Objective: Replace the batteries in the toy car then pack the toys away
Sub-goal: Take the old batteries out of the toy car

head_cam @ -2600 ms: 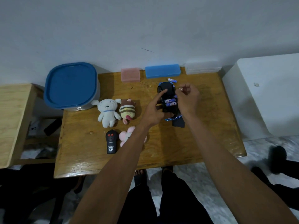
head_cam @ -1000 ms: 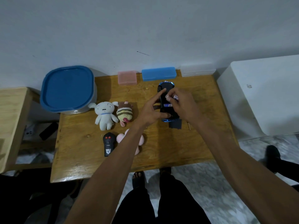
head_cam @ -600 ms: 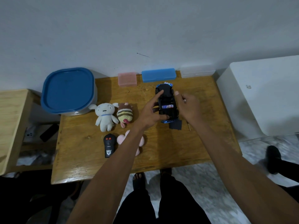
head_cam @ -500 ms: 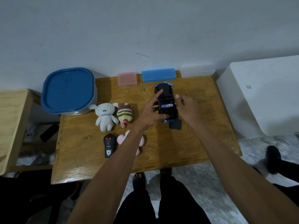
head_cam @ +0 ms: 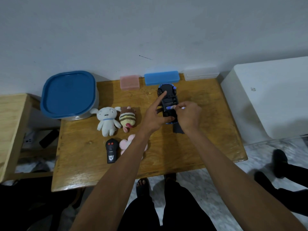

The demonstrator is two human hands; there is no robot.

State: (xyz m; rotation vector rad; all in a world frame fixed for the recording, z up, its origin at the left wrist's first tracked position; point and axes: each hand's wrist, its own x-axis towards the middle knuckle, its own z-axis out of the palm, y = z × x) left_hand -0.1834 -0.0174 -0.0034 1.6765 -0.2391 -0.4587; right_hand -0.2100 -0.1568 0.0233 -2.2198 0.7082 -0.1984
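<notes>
The black and blue toy car [head_cam: 168, 97] lies upside down on the wooden table [head_cam: 208, 144], its battery bay open. One blue battery [head_cam: 169, 107] sits in the bay. My left hand [head_cam: 154, 116] holds the car, index finger stretched along its underside and thumb on its near end. My right hand [head_cam: 189, 117] pinches a battery at the bay's right edge, next to the seated one. The dark battery cover [head_cam: 177, 129] lies on the table just below the car.
A white plush [head_cam: 106, 120], a striped plush [head_cam: 127, 118], a pink plush [head_cam: 128, 143] and a black remote [head_cam: 110, 150] lie left of my arms. A blue-lidded container [head_cam: 69, 93] stands at the back left. Pink [head_cam: 129, 82], blue [head_cam: 161, 77] and clear [head_cam: 200, 74] cases line the wall.
One of the two batteries seen in the bay earlier is out. My right hand drew aside to the right, then came back to the bay's edge with a battery pinched.
</notes>
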